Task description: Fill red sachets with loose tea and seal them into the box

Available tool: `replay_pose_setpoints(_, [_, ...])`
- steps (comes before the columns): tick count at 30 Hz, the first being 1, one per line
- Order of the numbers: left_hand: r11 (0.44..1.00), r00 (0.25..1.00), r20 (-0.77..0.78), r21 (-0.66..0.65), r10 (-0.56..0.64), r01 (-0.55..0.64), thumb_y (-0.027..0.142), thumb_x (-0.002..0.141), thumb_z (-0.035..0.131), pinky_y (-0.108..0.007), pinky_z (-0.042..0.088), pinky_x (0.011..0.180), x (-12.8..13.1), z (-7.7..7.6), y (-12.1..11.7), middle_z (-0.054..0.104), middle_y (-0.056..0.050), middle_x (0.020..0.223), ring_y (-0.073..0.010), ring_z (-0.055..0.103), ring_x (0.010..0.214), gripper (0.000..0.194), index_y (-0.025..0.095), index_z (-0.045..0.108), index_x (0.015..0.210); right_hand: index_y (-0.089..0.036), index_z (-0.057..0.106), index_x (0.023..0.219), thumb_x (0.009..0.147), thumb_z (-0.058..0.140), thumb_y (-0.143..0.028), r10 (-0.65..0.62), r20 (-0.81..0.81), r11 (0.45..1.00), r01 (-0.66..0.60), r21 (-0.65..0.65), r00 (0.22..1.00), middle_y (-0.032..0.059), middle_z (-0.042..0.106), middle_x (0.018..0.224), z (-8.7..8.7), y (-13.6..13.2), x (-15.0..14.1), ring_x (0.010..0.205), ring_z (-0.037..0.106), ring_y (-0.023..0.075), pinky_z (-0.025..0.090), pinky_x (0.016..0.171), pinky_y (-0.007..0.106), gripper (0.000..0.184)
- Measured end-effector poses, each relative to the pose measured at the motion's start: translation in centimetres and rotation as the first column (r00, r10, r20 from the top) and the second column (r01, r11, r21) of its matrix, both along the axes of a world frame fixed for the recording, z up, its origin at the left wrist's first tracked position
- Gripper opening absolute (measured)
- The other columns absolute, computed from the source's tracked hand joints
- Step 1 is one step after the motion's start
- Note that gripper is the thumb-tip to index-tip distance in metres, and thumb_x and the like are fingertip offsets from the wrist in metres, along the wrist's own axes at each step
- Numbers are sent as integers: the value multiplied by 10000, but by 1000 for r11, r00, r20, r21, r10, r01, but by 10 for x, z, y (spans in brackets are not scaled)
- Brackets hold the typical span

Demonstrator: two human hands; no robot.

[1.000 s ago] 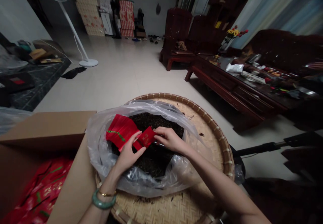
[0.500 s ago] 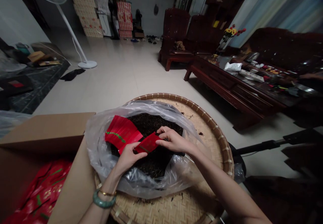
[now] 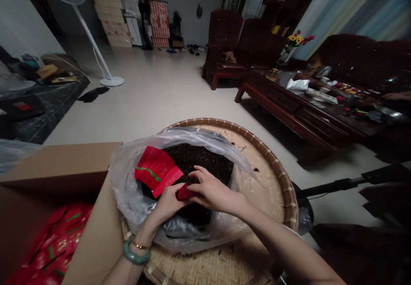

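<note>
A clear plastic bag point(image 3: 128, 178) full of dark loose tea leaves point(image 3: 199, 158) sits on a round woven bamboo tray point(image 3: 276, 169). A fanned stack of red packets point(image 3: 156, 169) lies on the leaves at the left. My left hand point(image 3: 168, 203) and my right hand point(image 3: 210, 191) meet over the leaves, both closed on one small red packet point(image 3: 183, 193) that is mostly covered by my fingers. A green bangle is on my left wrist.
An open cardboard box point(image 3: 61, 169) with red packets point(image 3: 51, 246) inside stands at the left of the tray. A dark wooden table point(image 3: 302, 114) with clutter runs along the right. A standing fan point(image 3: 109, 79) is on the tiled floor beyond.
The single red packet was pulled off the stack toward me and down onto the leaves. Both hands dropped lower and closed around it, hiding most of it.
</note>
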State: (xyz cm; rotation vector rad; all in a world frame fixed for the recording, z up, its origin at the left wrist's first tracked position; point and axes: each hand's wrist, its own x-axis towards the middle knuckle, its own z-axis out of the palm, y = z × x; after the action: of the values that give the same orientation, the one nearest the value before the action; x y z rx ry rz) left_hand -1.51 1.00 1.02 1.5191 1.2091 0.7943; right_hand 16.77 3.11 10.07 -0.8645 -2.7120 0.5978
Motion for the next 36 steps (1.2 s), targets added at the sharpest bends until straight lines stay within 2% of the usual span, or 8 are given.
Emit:
replay_pose_setpoints(4, [998, 1000, 13, 60, -22, 21, 211, 659, 664, -261, 462, 651, -4, 1, 0, 684, -21, 744, -181, 599, 703, 202, 122, 706, 836, -205, 573, 1164, 878, 522, -254, -33, -66, 997, 28, -66, 997, 99, 541, 1165, 22, -16, 6, 1057, 513, 191, 458, 898, 325, 295])
replay_pose_setpoints(7, [998, 998, 66, 62, 3, -7, 173, 652, 645, -288, 484, 700, -5, 4, -1, 708, -41, 799, -197, 628, 746, 256, 138, 715, 895, -215, 554, 1159, 883, 517, -258, -72, -57, 996, 68, -58, 996, 81, 567, 1104, 28, -25, 13, 972, 547, 171, 472, 824, 286, 282])
replay_pose_setpoints(12, [998, 999, 49, 70, 0, -3, 139, 627, 659, -292, 491, 743, -1, 7, -4, 715, -31, 836, -185, 633, 763, 304, 165, 712, 925, -206, 581, 1071, 903, 474, -211, -111, 79, 993, 108, 40, 991, 59, 596, 952, 15, -31, 11, 825, 573, 156, 455, 687, 247, 199])
replay_pose_setpoints(16, [999, 1000, 7, 27, -21, 21, 242, 636, 720, -282, 490, 698, 1, 6, -6, 702, -29, 795, -183, 621, 728, 329, 151, 704, 952, -165, 596, 958, 907, 471, -193, -139, 126, 990, 134, 43, 982, 45, 578, 860, 7, -27, 6, 696, 562, 130, 412, 587, 225, 137])
replay_pose_setpoints(20, [1000, 998, 57, -21, -14, 15, 268, 588, 772, -279, 476, 725, 0, 5, -5, 700, -40, 829, -191, 616, 767, 375, 123, 702, 927, -162, 611, 873, 884, 510, -163, -135, 118, 990, 138, -17, 984, 30, 578, 831, 12, -22, 12, 671, 562, 115, 395, 571, 212, 102])
replay_pose_setpoints(25, [998, 995, 100, -53, -23, 28, 269, 607, 763, -246, 451, 683, 0, 7, -4, 680, -19, 780, -166, 592, 726, 335, 113, 702, 898, -180, 641, 893, 874, 508, -117, -154, -24, 987, 153, -46, 988, 21, 607, 815, 22, -21, 17, 694, 575, 103, 403, 607, 191, 149])
replay_pose_setpoints(30, [999, 996, 83, -26, -20, 22, 277, 626, 750, -217, 421, 622, 0, 10, -4, 644, 0, 710, -141, 552, 667, 265, 111, 703, 828, -191, 623, 1006, 885, 519, -193, -183, -74, 983, 181, -26, 980, 41, 648, 876, 23, -22, 5, 760, 598, 130, 422, 645, 210, 160])
replay_pose_setpoints(36, [997, 1000, 19, 71, 25, -26, 273, 671, 706, -220, 431, 619, 1, 9, -6, 661, -11, 711, -153, 575, 666, 268, 109, 719, 882, -177, 618, 907, 866, 553, -274, -334, -131, 941, 322, -105, 933, 35, 668, 836, 18, -27, -12, 747, 603, 138, 415, 658, 223, 123])
